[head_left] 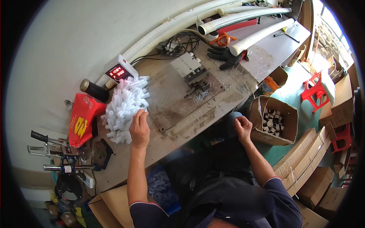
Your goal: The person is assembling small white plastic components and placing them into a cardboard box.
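Note:
My left hand (140, 131) is at the right edge of a heap of short white ribbed plastic tube pieces (123, 104) on the workbench. Its fingers are pressed together at the tubes, and whatever is between the fingertips is too small to make out. My right hand (242, 128) is off the bench's front edge, above my leg and beside a cardboard box. Its fingers are curled in, hiding anything they hold. Beyond both hands, a small metal machine fixture (192, 72) stands on a steel plate (167, 97), with thin shavings around it.
A digital counter (121, 69), dark cylinder (94, 90) and red bag (83, 119) stand behind the heap. Black glove (224, 57) and long white pipes (262, 36) lie at the back. The cardboard box (279, 138) at right holds black-and-white pieces. A blue crate (173, 209) of tubes sits below.

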Demonstrator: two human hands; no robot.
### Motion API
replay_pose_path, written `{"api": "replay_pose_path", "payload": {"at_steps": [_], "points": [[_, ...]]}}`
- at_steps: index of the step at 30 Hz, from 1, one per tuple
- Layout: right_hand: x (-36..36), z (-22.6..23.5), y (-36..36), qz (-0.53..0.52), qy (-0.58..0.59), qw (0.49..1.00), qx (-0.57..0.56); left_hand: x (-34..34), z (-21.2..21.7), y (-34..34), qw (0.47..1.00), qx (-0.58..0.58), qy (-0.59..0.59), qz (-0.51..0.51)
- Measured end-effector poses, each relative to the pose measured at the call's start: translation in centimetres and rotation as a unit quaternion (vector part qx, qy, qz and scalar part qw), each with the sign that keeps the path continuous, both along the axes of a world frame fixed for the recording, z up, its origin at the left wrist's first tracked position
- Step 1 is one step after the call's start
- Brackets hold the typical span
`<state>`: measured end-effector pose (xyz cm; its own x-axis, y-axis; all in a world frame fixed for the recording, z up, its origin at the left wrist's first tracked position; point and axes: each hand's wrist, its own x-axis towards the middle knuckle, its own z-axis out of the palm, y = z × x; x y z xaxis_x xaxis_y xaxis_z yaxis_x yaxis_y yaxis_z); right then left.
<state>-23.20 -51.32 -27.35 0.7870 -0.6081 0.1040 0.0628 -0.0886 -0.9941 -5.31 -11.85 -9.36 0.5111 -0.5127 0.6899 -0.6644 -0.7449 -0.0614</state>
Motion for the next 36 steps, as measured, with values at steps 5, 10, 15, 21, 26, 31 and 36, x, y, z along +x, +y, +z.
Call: {"api": "replay_pose_path", "payload": {"at_steps": [5, 10, 15, 21, 26, 31, 36], "points": [[3.4, -0.7, -2.6, -0.048, -0.006, 0.997, -0.061, -1.3, 2.2, -1.8, 0.995, -0.076, -0.007, -0.065], [3.9, 1.4, -2.5, -0.104, -0.015, 0.992, -0.073, -3.2, 4.4, -3.4, 0.956, -0.274, 0.08, -0.062], [1.9, 12.6, 2.6, -0.056, -0.117, 0.976, -0.175, -5.2, 5.5, -6.6, 0.702, -0.555, 0.417, -0.155], [6.3, 20.2, 8.7, 0.043, -0.207, 0.91, -0.357, -5.4, 3.4, -9.3, 0.616, -0.538, 0.541, -0.195], [8.7, 18.4, 9.6, 0.187, -0.131, 0.875, -0.426, -4.4, 2.7, -10.1, 0.6, -0.519, 0.579, -0.187], [8.9, 18.8, 9.6, 0.216, -0.068, 0.885, -0.407, -2.9, 2.7, -9.5, 0.588, -0.527, 0.59, -0.171], [8.7, 17.2, 7.1, 0.128, 0.008, 0.913, -0.387, -0.8, 2.1, -8.1, 0.59, -0.597, 0.526, -0.134]]}}
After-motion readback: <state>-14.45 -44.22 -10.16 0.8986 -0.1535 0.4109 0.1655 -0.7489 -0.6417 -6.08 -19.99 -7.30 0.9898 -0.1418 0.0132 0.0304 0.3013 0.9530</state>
